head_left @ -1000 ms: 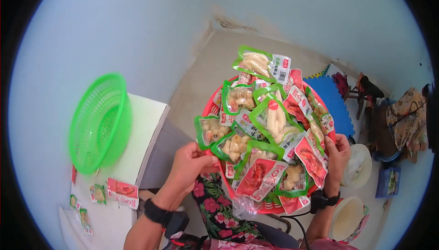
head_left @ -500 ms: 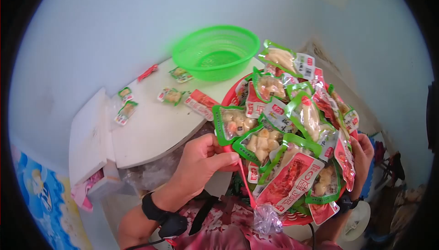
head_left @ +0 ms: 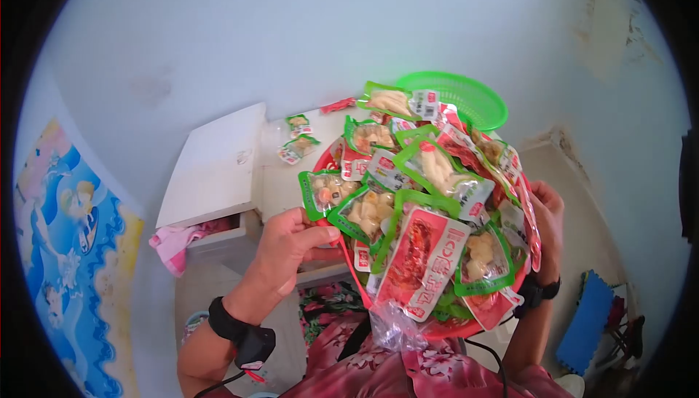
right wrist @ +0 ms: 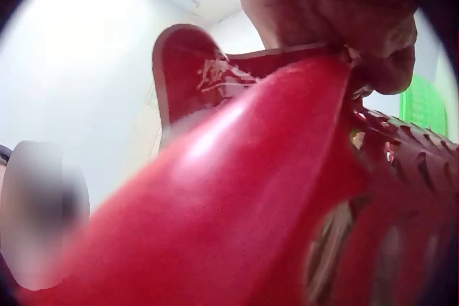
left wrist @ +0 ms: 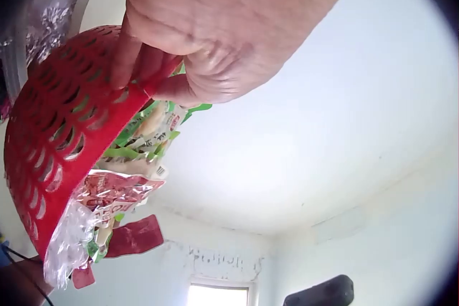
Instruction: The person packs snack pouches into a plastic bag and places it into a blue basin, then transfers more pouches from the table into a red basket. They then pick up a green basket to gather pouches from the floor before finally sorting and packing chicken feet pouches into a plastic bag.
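Both hands hold up a red perforated basket (left wrist: 79, 119) heaped with sealed food packets, some green-edged, some red and white. On its left side the left hand (head_left: 291, 252) grips the rim, thumb on top; in the left wrist view that hand (left wrist: 229, 26) pinches the red rim. The right hand (head_left: 546, 230) grips the opposite side, partly hidden behind packets; up close, its fingers (right wrist: 387, 62) curl round the rim of the basket (right wrist: 237, 177). A large red packet (head_left: 422, 259) lies on the near side of the heap, above crumpled clear plastic (head_left: 397, 325).
Behind the basket, a green basket (head_left: 466, 96) stands by the wall. A white tabletop (head_left: 277, 179) bears small packets (head_left: 298, 148) and a red one (head_left: 338, 105). At left are a raised white panel (head_left: 215, 165), pink cloth (head_left: 175, 245) and a blue wall picture (head_left: 73, 252); a blue mat (head_left: 585, 321) lies lower right.
The view has swung left, bringing the white table, raised panel and wall picture into sight. The loaded basket, still in both hands, now stands in front of the table and partly overlaps the green basket.
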Motion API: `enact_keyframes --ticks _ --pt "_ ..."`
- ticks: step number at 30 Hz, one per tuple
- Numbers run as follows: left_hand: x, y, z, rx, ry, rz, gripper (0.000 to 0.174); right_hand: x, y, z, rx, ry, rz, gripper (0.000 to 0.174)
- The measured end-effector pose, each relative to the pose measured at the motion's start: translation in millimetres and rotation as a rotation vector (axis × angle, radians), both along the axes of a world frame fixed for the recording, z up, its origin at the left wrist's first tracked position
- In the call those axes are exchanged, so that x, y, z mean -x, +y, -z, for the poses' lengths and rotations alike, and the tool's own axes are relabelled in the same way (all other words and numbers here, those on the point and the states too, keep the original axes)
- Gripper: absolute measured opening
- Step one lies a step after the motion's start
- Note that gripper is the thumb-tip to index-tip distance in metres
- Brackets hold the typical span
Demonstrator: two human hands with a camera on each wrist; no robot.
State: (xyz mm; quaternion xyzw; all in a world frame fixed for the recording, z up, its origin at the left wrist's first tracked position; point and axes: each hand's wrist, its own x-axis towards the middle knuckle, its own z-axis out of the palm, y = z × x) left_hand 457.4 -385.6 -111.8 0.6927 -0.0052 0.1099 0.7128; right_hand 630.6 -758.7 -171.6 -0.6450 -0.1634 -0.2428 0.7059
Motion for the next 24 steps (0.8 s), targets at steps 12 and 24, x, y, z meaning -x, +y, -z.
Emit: enact_keyframes --ticks 12,24 --pt "-19 18 17 0.079 -0.067 0.116 0.017 3 -7 6 0.032 -0.048 0.061 0.018" --pt "-15 17 42 0.236 -0.092 -0.026 0.013 24 6 9 -0.234 0.179 -0.079 0.022"
